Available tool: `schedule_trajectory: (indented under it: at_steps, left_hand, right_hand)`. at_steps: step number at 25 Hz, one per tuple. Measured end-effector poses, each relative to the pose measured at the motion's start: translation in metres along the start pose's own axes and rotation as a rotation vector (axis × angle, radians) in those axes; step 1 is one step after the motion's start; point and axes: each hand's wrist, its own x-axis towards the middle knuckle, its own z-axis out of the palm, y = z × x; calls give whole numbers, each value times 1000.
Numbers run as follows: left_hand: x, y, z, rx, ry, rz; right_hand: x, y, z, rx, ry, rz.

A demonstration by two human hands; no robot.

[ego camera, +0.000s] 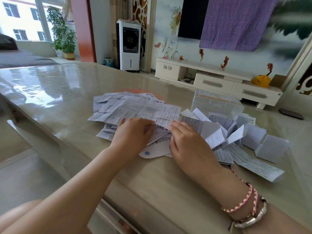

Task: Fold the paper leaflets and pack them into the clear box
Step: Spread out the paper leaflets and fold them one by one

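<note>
Left hand: your left hand [133, 134] lies palm down at the centre of the desk [55, 102], fingers [148, 127] bent over the near edge of the top leaflet [135, 110] and pinching the paper there.
Right hand: your right hand [184, 137] sits just beside it at 3 o'clock, fingers curled down onto the same edge, gripping it as far as the view shows; the fingertips are partly tucked under paper, so the exact hold is hard to read.
Step in hand: it looks like you are starting a fold on that sheet, drawing its near edge over.
Unfolded pile: the flat leaflets [108, 130] spread under and beyond your hands, toward 12 and 10 o'clock, several sheets deep.
Folded pile: the folded leaflets [236, 139] lie loose on the desk at 3 o'clock from your right hand, some springing open.
Clear box: the clear box [217, 103] stands at 1 o'clock, touching the folded pile's far side; I cannot tell whether anything is inside.
Progress: a fair share is folded, but a good stack remains flat.
Left to do: finish folding, then pack everything into the box.
</note>
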Motion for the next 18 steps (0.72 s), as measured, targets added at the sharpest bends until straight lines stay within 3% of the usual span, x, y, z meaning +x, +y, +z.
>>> schedule_trajectory:
  at_steps: [4,10,13,18]
  left_hand:
    - [-1,-2,-13,-248,-18,-161]
    - [-5,-10,-35,-866,197,-356]
    - [-4,-11,-39,-969,236,-379]
    - [-5,-10,-44,-1078,156,-377]
  right_hand:
    - [1,0,-3,158,-4,37]
    - [1,5,-3,406,-4,164]
    - [2,8,-1,598,55,243]
    - [6,20,1,869,84,400]
